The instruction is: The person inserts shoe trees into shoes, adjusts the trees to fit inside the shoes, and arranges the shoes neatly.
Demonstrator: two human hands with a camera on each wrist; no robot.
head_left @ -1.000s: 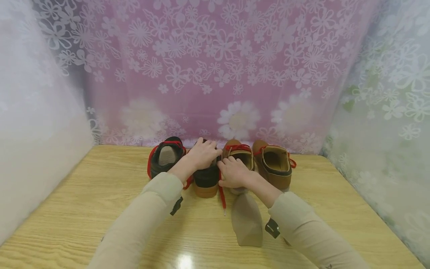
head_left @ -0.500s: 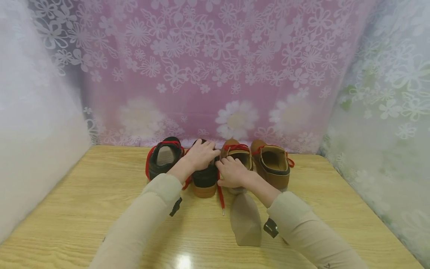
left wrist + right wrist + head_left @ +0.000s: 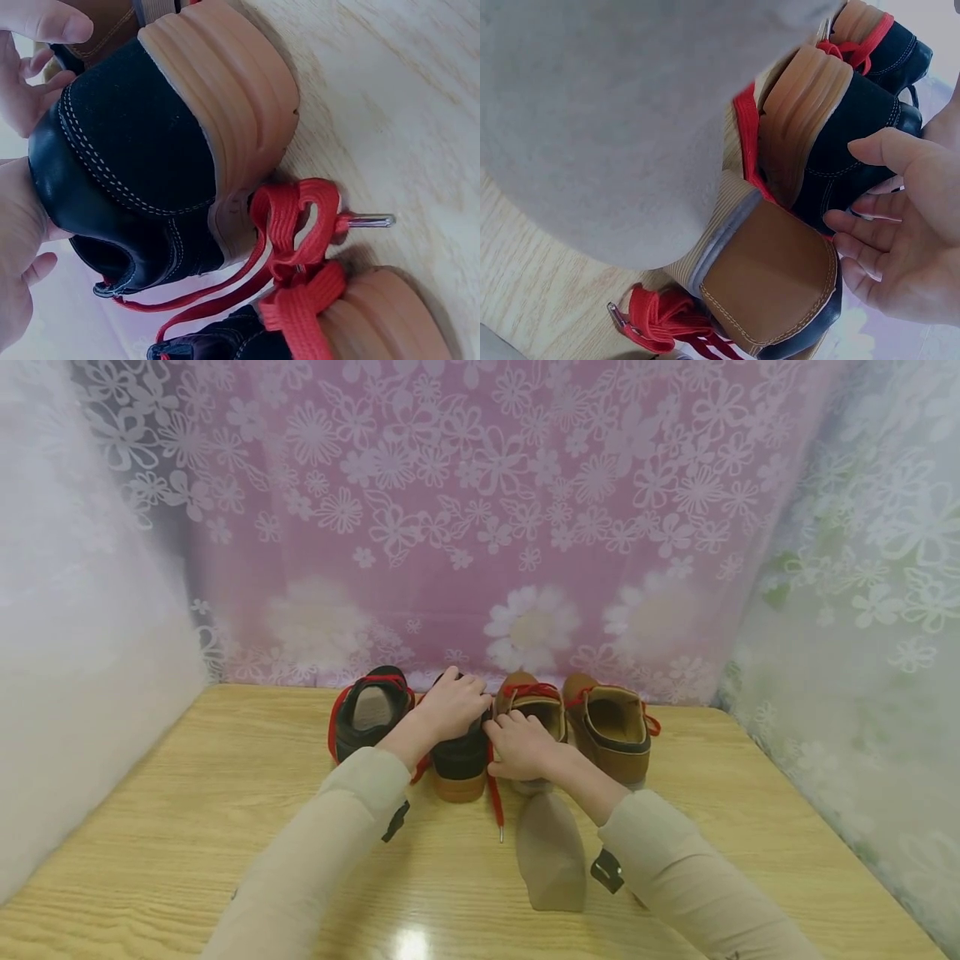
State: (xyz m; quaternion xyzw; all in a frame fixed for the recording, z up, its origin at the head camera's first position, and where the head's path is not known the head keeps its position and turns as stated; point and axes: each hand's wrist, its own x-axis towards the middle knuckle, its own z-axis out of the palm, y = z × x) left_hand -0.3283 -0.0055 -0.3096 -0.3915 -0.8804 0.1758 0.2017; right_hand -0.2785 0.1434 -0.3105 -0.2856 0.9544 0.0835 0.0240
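My left hand [image 3: 452,706] lies over the opening of a black shoe [image 3: 459,767] with a tan sole. Its fingertips are hidden, so their hold is unclear. A bit of grey lining shows inside that shoe. My right hand [image 3: 520,745] is at the same shoe's right side, close to my left. In the right wrist view, the right thumb [image 3: 877,148] is near the black heel, well apart from the loosely bent fingers. A red lace [image 3: 496,802] hangs beside the shoe. Just right of it stands a brown shoe [image 3: 551,718], partly covered by my right hand.
Another black shoe [image 3: 375,714] with a grey insole stands to the left, another brown shoe [image 3: 613,735] to the right. A grey insole [image 3: 551,856] lies on the wooden table [image 3: 187,827] in front. A pink flowered curtain [image 3: 457,527] hangs directly behind the shoes.
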